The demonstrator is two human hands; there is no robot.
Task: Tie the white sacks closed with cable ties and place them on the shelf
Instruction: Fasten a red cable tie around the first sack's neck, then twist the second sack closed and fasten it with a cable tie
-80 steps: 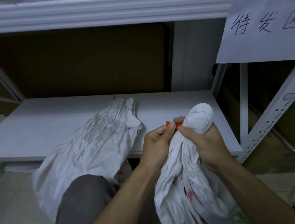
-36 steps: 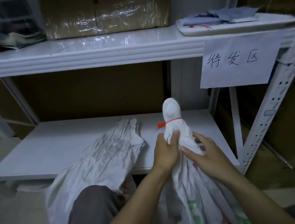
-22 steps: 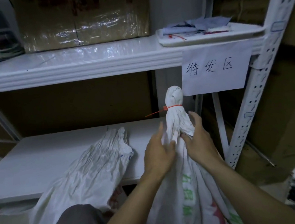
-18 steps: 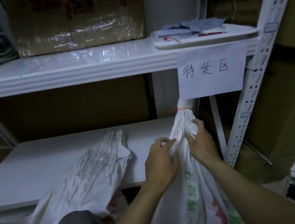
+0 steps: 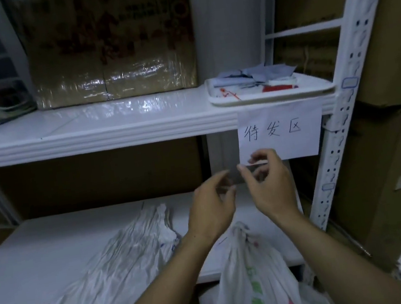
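- Releasing noted: left hand and right hand, clamped on the sack neck half a second ago, now hover free, fingers loosely curled, apart, holding nothing.
- White woven sack with green print has slumped below them against the lower white shelf, at its front edge, right of centre. Neck bunched. Judged tied, not yet shelved.
- Second crumpled white sack drapes over the same edge, apparently untied.
- Upper shelf: film-wrapped cardboard box at the back, white tray at the right corner, handwritten paper sign hanging from the front edge.

single wide-angle camera on the person's head, facing forward and slightly down, close to the white shelf unit, forearms entering from the bottom edge
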